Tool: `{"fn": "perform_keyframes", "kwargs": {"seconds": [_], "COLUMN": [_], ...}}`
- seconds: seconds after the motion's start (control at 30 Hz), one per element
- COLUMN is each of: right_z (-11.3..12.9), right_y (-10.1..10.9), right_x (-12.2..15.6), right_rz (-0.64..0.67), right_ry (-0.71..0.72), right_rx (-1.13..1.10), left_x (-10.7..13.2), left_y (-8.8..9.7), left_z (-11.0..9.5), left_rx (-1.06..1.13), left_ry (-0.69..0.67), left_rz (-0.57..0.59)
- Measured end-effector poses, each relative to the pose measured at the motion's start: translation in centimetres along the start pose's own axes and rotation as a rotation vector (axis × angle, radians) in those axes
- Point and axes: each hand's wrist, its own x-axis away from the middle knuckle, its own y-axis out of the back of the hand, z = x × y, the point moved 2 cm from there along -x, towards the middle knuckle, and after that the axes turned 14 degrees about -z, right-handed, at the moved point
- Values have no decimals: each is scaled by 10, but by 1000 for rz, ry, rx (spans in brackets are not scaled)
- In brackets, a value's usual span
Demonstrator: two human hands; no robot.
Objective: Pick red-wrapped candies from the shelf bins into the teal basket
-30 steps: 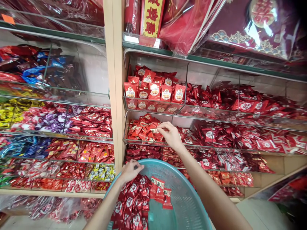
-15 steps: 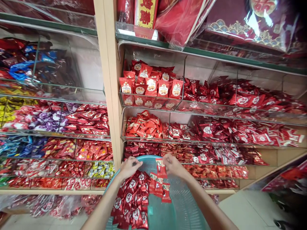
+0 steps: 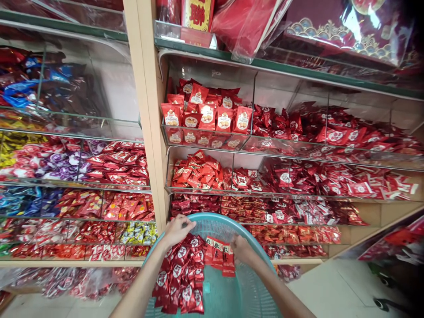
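Observation:
A turquoise plastic basket (image 3: 250,232) with a perforated wall is in front of me. Dark red shiny packets (image 3: 179,269) with white round labels lie heaped along its left side. Beside them, brighter red packets (image 3: 217,254) with black characters on a pale band lie overlapping in a short row. My right hand (image 3: 241,248) is low inside the basket, slightly blurred, its curled fingers at the upper edge of the rightmost bright red packet (image 3: 228,261). My left hand (image 3: 179,229) is closed at the basket's far left rim, above the dark red heap; whatever its fingers hold is hidden.
Glass-fronted shelves hold red packets (image 3: 198,172) ahead and mixed-colour wrapped packets (image 3: 66,165) to the left. A wooden post (image 3: 145,110) divides the shelving. Bagged packets (image 3: 76,282) lie under the left shelves. Pale tiled floor (image 3: 341,287) shows at lower right.
My right hand has lowered a bright red packet from above the row down to its right end. My left hand stays nearly in place. The view has shifted slightly.

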Motion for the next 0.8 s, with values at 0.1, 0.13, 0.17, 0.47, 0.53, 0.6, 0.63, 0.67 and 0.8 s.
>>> {"fn": "perform_keyframes", "kwargs": {"seconds": [0.1,0.13,0.17,0.47,0.53,0.6,0.63,0.67,0.8], "right_z": [1,2,3,24,28,29,29,29,26], "right_y": [-2,-2,-1,19,19,15,13,10,0], "right_x": [3,4,5,21,27,33,35,38,40], "right_rz": [-3,-10,-15,38,110,192,218,228,202], "right_ry": [18,22,24,124,162,187,192,197,207], "right_rx": [53,68,86,400,415,440,454,465,478], "left_x": [0,1,1,1,1,1,1,1,1], "left_y": [2,3,4,4,3,3,3,3,3], "left_z": [-3,-4,-4,-5,-5,-5,-5,-5,-5], "left_rx": [-1,-2,-4,-5,-10,-16,-17,-16,-6], "left_ry": [6,10,13,2,5,14,16,14,5], "left_rz": [5,9,12,9,12,13,12,10,8]}}
